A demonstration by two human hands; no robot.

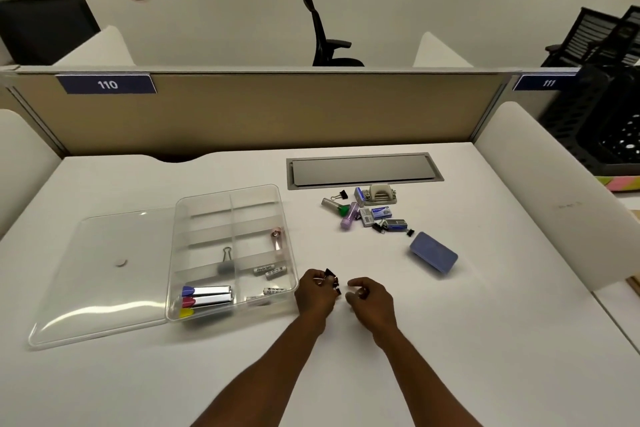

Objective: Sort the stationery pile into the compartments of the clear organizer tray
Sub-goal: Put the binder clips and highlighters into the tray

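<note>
Binder clips [331,280] pinched in left hand [316,295] grip; right hand [372,302] loosely curled, empty.

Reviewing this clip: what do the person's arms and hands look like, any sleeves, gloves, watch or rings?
Both forearms are bare, with no sleeves in view. The left hand and right hand wear no gloves, and no watch or bracelet shows at either wrist. Rings are too small to tell.

There is just one camera, worn on the person's head. It looks forward and down at the white desk [346,374] from the near edge. Both bare arms reach in from the bottom. The clear organizer tray [291,253] sits close, on the left. Far off, past the tan divider [263,111], the wall and a black chair [329,35] show
</note>
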